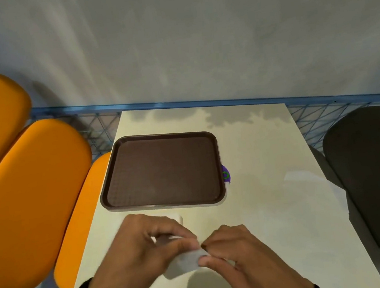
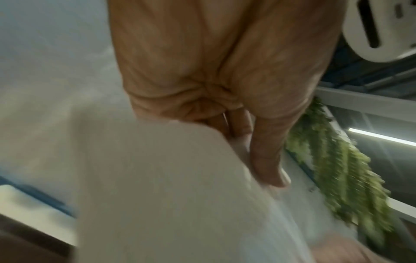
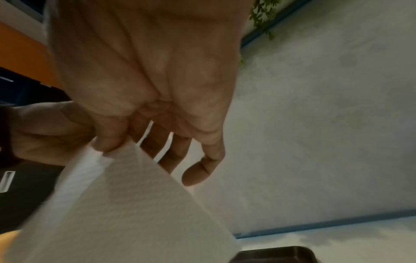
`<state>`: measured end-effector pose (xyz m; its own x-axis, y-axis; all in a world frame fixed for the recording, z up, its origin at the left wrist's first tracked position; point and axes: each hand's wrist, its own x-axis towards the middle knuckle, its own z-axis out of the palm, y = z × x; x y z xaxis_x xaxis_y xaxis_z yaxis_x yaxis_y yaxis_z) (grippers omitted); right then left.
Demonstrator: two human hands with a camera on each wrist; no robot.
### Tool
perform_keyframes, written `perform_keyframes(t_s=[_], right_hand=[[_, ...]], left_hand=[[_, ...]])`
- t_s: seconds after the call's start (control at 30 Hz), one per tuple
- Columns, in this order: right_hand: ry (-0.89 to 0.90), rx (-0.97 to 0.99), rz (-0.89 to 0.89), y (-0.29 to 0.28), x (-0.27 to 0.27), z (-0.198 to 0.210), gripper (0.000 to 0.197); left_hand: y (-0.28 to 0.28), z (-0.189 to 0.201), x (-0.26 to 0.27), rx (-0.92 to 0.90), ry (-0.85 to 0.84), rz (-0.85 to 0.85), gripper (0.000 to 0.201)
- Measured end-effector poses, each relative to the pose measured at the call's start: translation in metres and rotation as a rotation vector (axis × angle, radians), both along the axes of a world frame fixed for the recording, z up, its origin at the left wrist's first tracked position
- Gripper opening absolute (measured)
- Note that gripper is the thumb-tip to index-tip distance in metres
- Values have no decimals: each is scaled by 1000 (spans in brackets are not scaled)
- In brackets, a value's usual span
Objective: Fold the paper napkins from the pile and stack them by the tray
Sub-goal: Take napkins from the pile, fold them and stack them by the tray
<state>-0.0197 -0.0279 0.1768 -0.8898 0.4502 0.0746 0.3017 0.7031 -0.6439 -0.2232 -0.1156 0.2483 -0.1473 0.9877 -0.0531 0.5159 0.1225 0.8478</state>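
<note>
Napkin [image 1: 187,262], near table [image 1: 258,159] edge: pinched by left hand [image 1: 136,255] and right hand [image 1: 242,257]; corners should align before creasing.

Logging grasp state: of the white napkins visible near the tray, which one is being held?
The napkin pinched between left hand and right hand; the other white stack lies on the table beside the tray.

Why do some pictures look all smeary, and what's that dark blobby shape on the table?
Head view: the hands are a bit motion-blurred, and soft grey shadows lie on the table beyond the tray. Left wrist view: the smeariest, with the napkin and green plant streaked. Right wrist view: sharper; the napkin's dimpled texture shows.
</note>
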Motion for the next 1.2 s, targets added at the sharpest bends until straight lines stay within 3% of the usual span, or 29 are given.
perform_keyframes(t_s=[0.1, 0.13, 0.23, 0.27, 0.3, 0.37, 0.4, 0.53, 0.63, 0.73, 0.9, 1.0, 1.2], right_hand=[[-99, -33, 47, 8, 3, -3, 39], [-127, -52, 71, 9, 0, -1, 40], [-180, -148, 127, 6, -21, 7, 34], [-185, -151, 136, 5, -30, 7, 35], [-193, -168, 136, 4, -39, 4, 37], [-225, -317, 87, 8, -51, -12, 40], [-246, -432, 38, 11, -54, -24, 39], [-261, -890, -237, 9, -56, -82, 23], [-236, -1015, -493, -1, -69, -115, 27], [-132, -1031, -670, -3, -98, -126, 33], [-88, -859, -856, 7, -132, -154, 33], [-149, -793, -924, 6, -139, -172, 22], [-193, -716, -1053, 1, -142, -185, 22]], left_hand=[[-16, -1, -33, 45, -239, 280, 3], [-21, -2, -44, 12, -292, 272, 15], [-25, -22, -51, -362, -198, -91, 80], [-25, -31, -50, -443, -174, -150, 79], [-25, -42, -50, -466, -179, -150, 64], [-26, -60, -59, -410, -295, -34, 31], [-29, -69, -66, -379, -365, 55, 25], [-46, -115, -108, -432, -590, 353, 22], [-59, -163, -134, -560, -574, 406, 34], [-51, -196, -154, -563, -535, 479, 15], [-23, -232, -177, -542, -336, 659, 44], [-18, -248, -179, -558, -251, 689, 36], [-15, -254, -175, -529, -146, 721, 23]])
